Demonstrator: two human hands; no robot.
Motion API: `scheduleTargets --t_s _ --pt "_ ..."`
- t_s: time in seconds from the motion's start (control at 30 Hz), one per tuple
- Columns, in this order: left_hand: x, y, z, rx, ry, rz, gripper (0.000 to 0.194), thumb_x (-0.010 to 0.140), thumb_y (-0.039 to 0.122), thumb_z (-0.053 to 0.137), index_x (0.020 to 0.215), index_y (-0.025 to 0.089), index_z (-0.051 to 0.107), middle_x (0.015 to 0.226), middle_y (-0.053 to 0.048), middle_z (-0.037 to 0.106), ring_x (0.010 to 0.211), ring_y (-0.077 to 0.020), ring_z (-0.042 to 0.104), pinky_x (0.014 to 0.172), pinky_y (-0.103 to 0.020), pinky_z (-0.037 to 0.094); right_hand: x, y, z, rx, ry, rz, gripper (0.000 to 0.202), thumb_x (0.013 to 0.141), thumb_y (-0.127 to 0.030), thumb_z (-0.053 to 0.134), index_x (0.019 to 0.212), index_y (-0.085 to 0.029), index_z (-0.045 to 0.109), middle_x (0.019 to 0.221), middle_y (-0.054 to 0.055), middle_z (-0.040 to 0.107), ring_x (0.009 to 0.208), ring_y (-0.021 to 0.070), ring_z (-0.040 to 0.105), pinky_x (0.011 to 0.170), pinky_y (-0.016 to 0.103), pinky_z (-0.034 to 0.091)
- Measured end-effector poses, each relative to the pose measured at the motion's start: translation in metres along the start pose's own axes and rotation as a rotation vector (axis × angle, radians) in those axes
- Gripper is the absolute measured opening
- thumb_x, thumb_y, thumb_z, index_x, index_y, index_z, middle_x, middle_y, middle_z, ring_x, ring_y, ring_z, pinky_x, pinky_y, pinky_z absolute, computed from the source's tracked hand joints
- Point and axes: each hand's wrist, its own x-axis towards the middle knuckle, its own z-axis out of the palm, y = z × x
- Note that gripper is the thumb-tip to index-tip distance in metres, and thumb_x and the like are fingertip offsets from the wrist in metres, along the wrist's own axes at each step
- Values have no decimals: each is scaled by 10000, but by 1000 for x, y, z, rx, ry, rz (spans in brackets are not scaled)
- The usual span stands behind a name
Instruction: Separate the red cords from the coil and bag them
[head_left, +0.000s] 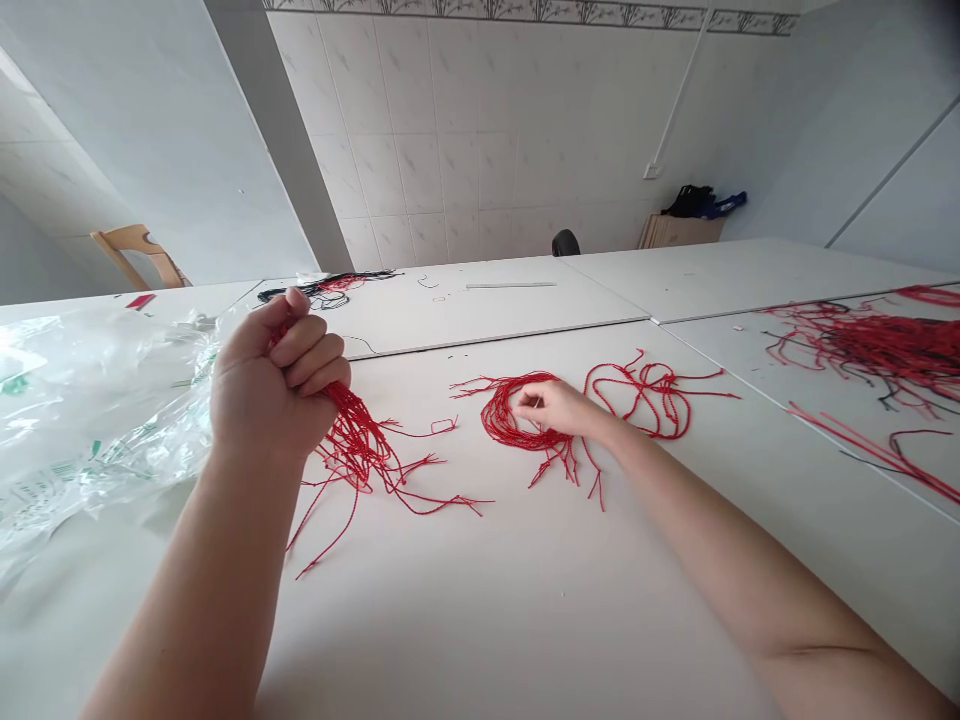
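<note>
My left hand (281,375) is a fist wrapped round a bunch of red cords (360,440), whose knotted and frayed ends hang down and spread over the white table (450,600). To the right lies a coiled ring of red cords (502,415) with loose ends sticking out left and below. My right hand (544,407) is at the right part of that ring, fingers bent and pressed together over its middle; what they pinch, if anything, is too small to make out. Beyond my right wrist a looser looped red cord (675,405) lies on the table.
Clear plastic bags (112,430) cover the table's left side. Black and red cords (330,288) lie behind my left hand, near a thin grey strip (511,286). At the right is a large pile of red and black cords (892,345). A wooden chair (139,255) stands at the back left.
</note>
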Motion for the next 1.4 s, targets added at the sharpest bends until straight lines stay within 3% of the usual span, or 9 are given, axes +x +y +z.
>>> scheduleTargets --t_s 0.07,0.23,0.33,0.5,0.73,0.87,1.07,1.2,1.4 --pt "-1 1 1 -5 -5 7 297 1037 105 400 811 182 576 479 88 237 381 -64 203 324 -182 195 -6 -2 -23 101 56 -1 282 952 -471 580 889 -200 626 927 51 729 795 166 649 739 297 500" --pt "-3 1 2 -3 -6 18 306 1048 105 385 816 176 572 479 93 244 379 -63 212 326 -176 202 -28 -16 -71 682 429 -175 243 905 -473 641 877 -246 561 1354 59 687 1142 213 684 939 369 575" --pt "-4 1 3 -10 -15 12 314 1054 107 377 817 177 571 477 93 245 374 -63 219 323 -174 207 -39 -27 -82 621 524 -227 215 888 -436 670 838 -252 571 1431 41 649 1278 244 637 1037 438 555" --pt "-6 1 4 -31 4 -13 309 1051 111 387 817 195 570 473 88 255 364 -66 220 320 -172 217 -45 -47 -94 614 427 -378 215 898 -426 636 793 -248 576 1534 -4 581 1385 269 580 1138 477 505" --pt "-6 2 1 -30 -35 -8 280 1034 90 414 820 176 572 492 91 237 385 -63 208 334 -181 202 -29 -83 -110 498 448 -468 194 943 -384 573 816 -237 577 1593 -46 512 1473 274 495 1146 487 484" --pt "-5 1 0 -5 -51 -9 331 1054 94 367 811 165 580 492 91 228 404 -52 193 352 -182 174 -11 -95 -104 444 441 -466 186 941 -368 594 830 -219 583 1599 -1 483 1504 275 444 1156 479 450" --pt "-6 -6 3 38 -90 -56 363 1054 84 363 790 149 603 497 87 234 392 -54 210 343 -182 182 9 -103 -95 633 262 -526 188 879 -376 669 786 -225 607 1572 7 532 1462 287 483 1207 484 376" --pt "-8 -12 3 23 -101 -130 385 1075 139 388 778 142 633 500 86 251 370 -56 235 330 -172 213 14 -101 -93 828 160 -528 165 853 -365 692 783 -236 616 1551 -13 563 1447 290 504 1189 487 405" --pt "-7 -28 2 -43 -121 -242 417 1091 190 412 763 122 661 505 73 329 347 -44 291 315 -145 250 19 -103 -84 802 43 -479 183 895 -372 707 820 -224 632 1571 22 542 1334 259 605 1079 423 521"
